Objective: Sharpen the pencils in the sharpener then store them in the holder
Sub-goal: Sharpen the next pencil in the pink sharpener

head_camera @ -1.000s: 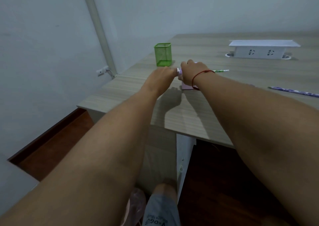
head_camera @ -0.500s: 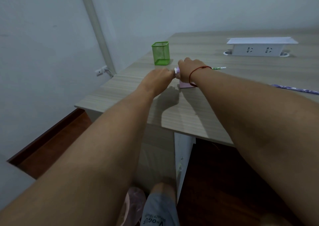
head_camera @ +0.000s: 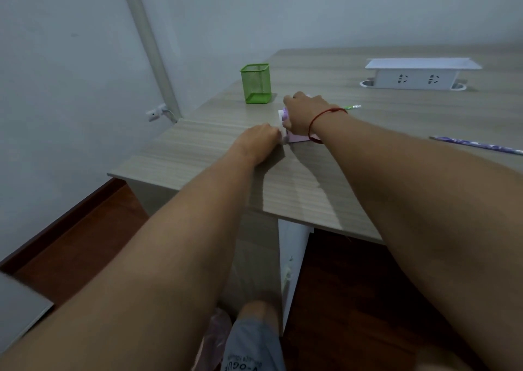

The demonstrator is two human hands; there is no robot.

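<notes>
A pink and white pencil sharpener (head_camera: 294, 137) stands on the wooden desk (head_camera: 325, 178), mostly hidden under my right hand (head_camera: 304, 114), which presses down on its top. My left hand (head_camera: 259, 141) sits low at the sharpener's left side, fingers closed on its white crank handle. A green-tipped pencil (head_camera: 352, 106) sticks out to the right from behind my right hand, its other end hidden. A purple patterned pencil (head_camera: 475, 145) lies loose on the desk at the right. The green mesh holder (head_camera: 256, 86) stands upright behind the sharpener, with nothing visible inside.
A white socket box (head_camera: 416, 74) with a raised lid sits at the back right of the desk. The desk's near edge and left corner are close to my forearms. A wall outlet (head_camera: 155, 112) and a pipe are on the left wall.
My left hand has dropped lower beside the sharpener, as in a turn of the crank. My right hand stays on the sharpener. The view shifted slightly.
</notes>
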